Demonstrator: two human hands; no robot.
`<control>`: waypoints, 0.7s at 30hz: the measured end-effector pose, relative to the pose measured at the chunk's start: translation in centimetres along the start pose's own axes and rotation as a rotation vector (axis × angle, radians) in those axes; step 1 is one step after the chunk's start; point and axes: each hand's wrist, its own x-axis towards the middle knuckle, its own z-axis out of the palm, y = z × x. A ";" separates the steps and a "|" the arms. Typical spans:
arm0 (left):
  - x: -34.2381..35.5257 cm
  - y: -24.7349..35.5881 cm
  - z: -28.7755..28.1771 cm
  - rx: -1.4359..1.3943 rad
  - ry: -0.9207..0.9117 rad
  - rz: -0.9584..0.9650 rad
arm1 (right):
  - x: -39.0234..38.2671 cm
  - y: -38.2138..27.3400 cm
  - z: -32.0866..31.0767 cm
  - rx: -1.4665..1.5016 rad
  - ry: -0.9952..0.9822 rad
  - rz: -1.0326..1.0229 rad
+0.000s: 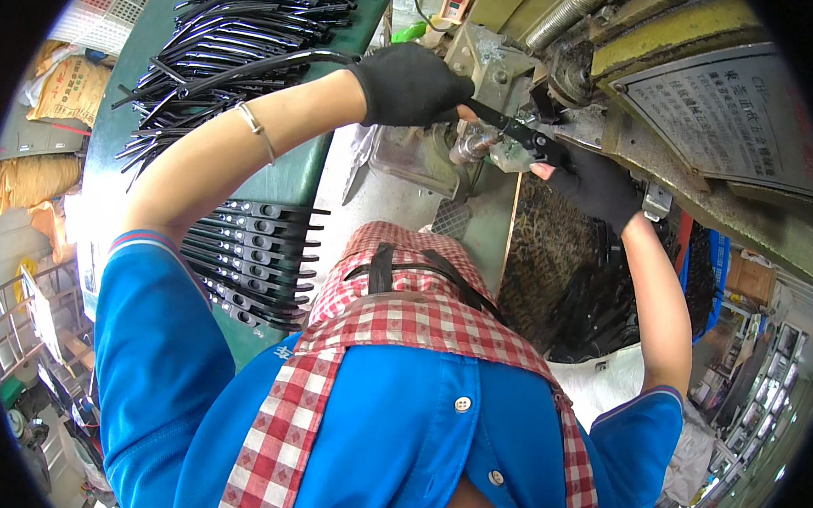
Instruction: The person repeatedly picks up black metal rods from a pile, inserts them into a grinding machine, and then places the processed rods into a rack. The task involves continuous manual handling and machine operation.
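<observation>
Left hand: the left hand (pixel 411 87), in a black glove, closes around a slim black part; a bare fingertip shows at its edge.
Right hand: the right hand (pixel 598 186), also gloved in black, pinches the far end, thumb tip bare.
Held part: the black part (pixel 510 126) spans the gap between both hands, slanting down to the right, in front of the machine's metal fittings. A black rod also runs out left from the left wrist; cannot tell whether it is the same piece.
Machine: worn green-yellow machine (pixel 679 48) at upper right, carrying a pale metal plate (pixel 708 113).
Green table: the green table (pixel 295 179) lies left, its near part behind the left arm.
On table, far end: a loose pile of glossy black rods (pixel 253 30), many overlapping.
On table, near end: flat black bars (pixel 257 255) with round holes, in a stepped row.
Wearer: red-and-white checked apron (pixel 403 323) over a blue shirt (pixel 398 410); bracelet (pixel 255 128) on the left forearm.
</observation>
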 end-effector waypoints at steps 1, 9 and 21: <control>0.1 -0.2 0.6 -0.002 -0.027 -0.001 | 0.7 0.3 0.5 -0.017 -0.086 0.082; 0.8 -1.2 1.9 0.032 0.008 0.029 | -0.5 0.2 4.4 -0.260 0.580 -0.111; -2.1 -2.0 2.2 -0.032 0.051 -0.052 | -2.1 -2.5 14.1 0.318 0.428 -0.289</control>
